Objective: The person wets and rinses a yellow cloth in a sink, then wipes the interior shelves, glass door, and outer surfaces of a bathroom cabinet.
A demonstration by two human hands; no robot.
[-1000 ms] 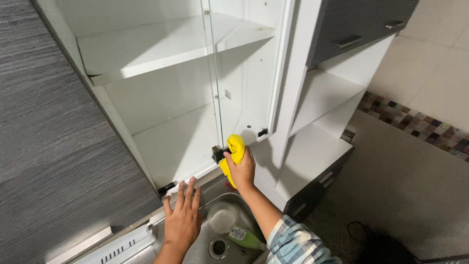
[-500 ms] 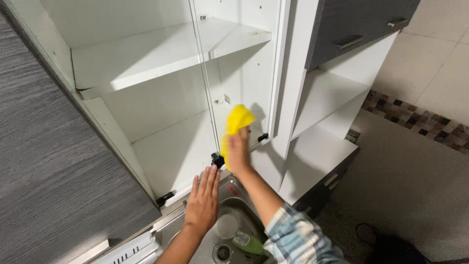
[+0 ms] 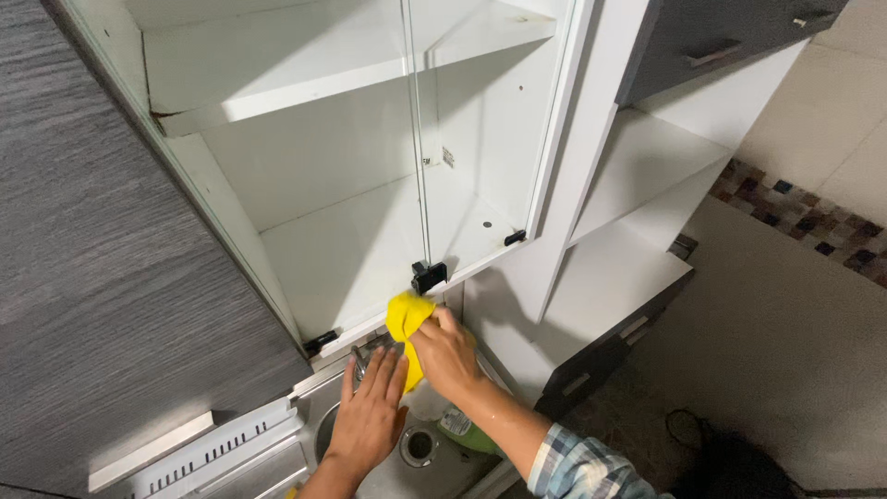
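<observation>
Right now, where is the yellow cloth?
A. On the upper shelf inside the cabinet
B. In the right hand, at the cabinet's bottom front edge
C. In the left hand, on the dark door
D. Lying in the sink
B: the right hand grips the yellow cloth against the white cabinet's bottom front edge, while the left hand lies flat beside it.

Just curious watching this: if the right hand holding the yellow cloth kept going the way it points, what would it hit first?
Probably the white cabinet's bottom front edge, just above the right hand and yellow cloth; depth is uncertain.
</observation>
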